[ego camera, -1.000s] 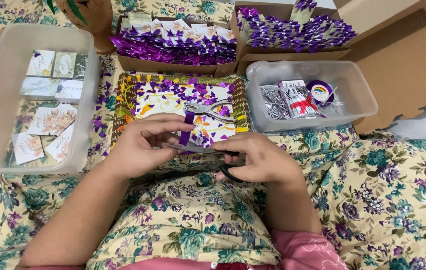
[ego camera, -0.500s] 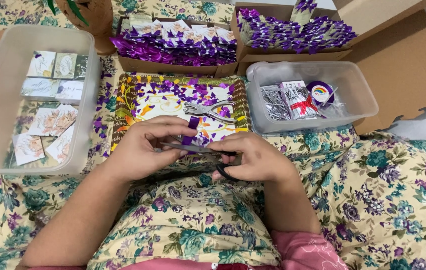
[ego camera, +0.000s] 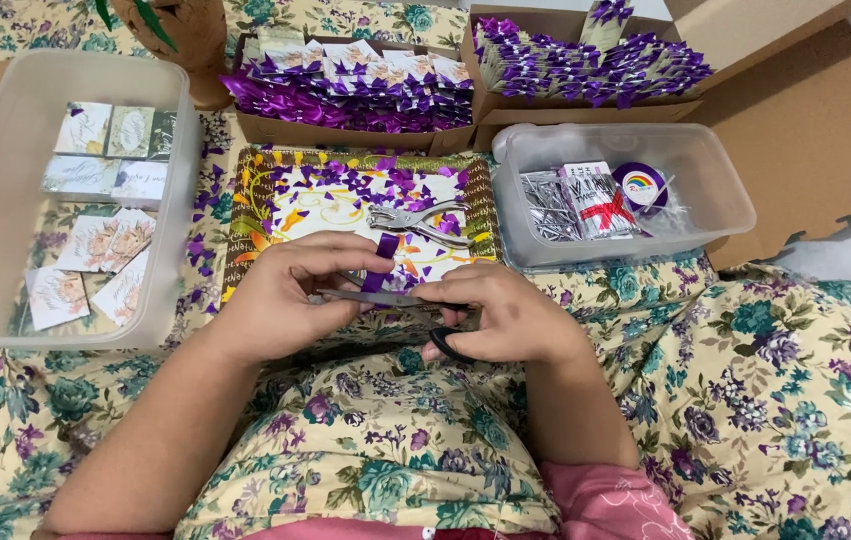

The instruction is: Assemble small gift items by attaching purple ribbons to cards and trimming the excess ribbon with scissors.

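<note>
Head camera, looking down at a person's lap covered in yellow floral cloth (ego camera: 376, 440). The left hand (ego camera: 291, 300) pinches a strip of purple ribbon (ego camera: 383, 264) upright between thumb and fingers, its grip narrow on the strip. The right hand (ego camera: 506, 318) is closed around black-handled scissors (ego camera: 401, 300), fingers through the loops; the blades lie flat, pointing left, touching the ribbon's lower end.

Just beyond the hands sits a patterned tray (ego camera: 258, 205) strewn with purple ribbon scraps, with a metal hole punch (ego camera: 416, 220) lying on it. To the left, a clear plastic bin (ego camera: 171, 150) holds small printed cards (ego camera: 96, 245). To the right, another clear tub (ego camera: 716, 190) holds a spool (ego camera: 640, 184) and small packets. At the far side, two cardboard boxes (ego camera: 346, 132) are packed with cards tied with purple bows (ego camera: 586, 62).
</note>
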